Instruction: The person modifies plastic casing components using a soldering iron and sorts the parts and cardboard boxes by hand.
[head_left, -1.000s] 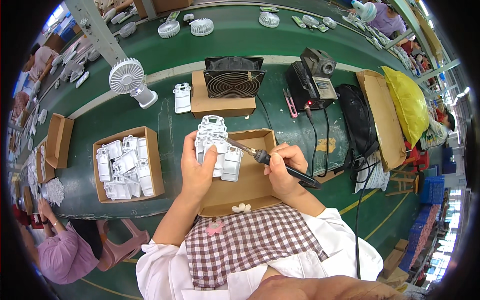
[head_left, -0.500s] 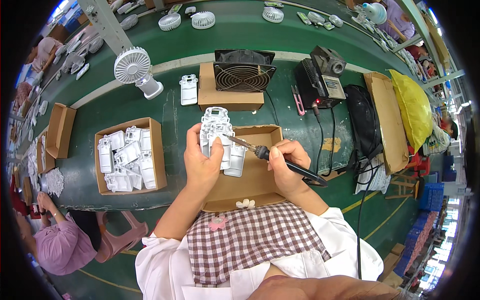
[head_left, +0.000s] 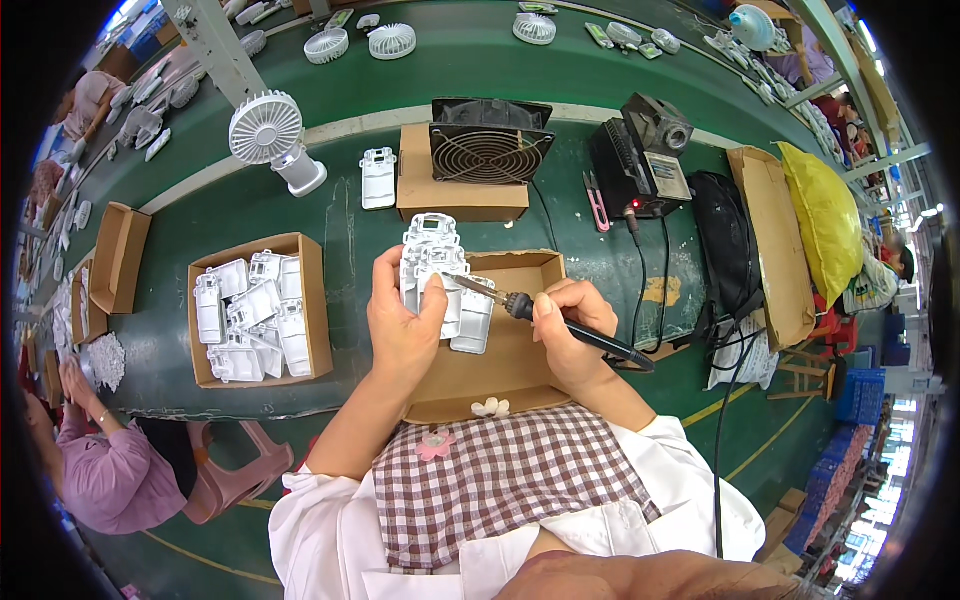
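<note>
My left hand is closed round several white plastic housing parts, held together above an open cardboard box. My right hand grips a soldering iron by its black handle. The iron's metal tip reaches left to the held parts, close to my left thumb; whether it touches them I cannot tell. Another white housing part shows just below the held ones, over the box. At the box's near edge sit small white pieces.
A cardboard box of white housings stands left. Behind are a white handheld fan, a lone housing and a black cooling fan on a carton. Right are the soldering station, pink-handled tweezers and a black bag.
The soldering iron and my right hand have shifted very slightly left. My left hand stays in place. Fans on the far conveyor have moved left, and the co-worker at left has moved an arm.
</note>
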